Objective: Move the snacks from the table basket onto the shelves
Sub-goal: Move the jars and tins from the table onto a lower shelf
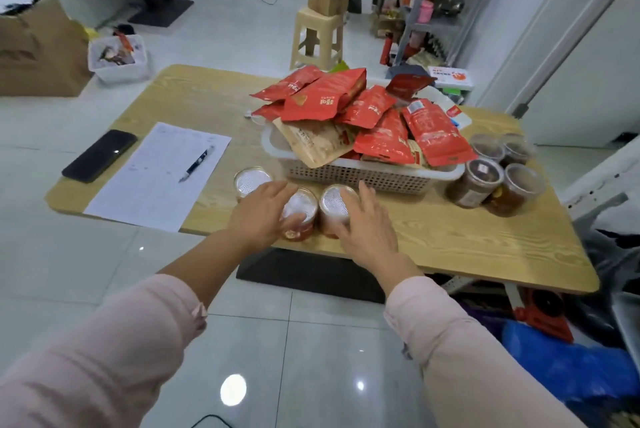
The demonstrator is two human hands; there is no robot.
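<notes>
Gathering the foil-topped jars appears to be the step in hand, judged from the head view, the only view supplied. The left hand [259, 216] wraps the middle jar [300, 209], with the thumb across its near face and the fingers along its left side. The right hand [369, 230] wraps the right jar [336, 204] the same way, with the fingers up its right side. Both grips are narrow, closed to jar width. Whether either jar has left the table [450, 240] cannot be told. A third jar [247, 181] stands just beside the left fingertips. The basket [363, 180] sits just beyond the jars, heaped above its rim with red pouches [325, 98]. The shelves [426, 22] stand far right, well apart from the table. Procedure: hold each jar by its wall, not by the foil top, which would probably dent. Keep both jars upright. Lift straight up, since the two jars stand very close together and a tilted lift may knock them. Draw them toward the near edge, clear of the pouches overhanging the basket wall. Return for the third jar separately.
</notes>
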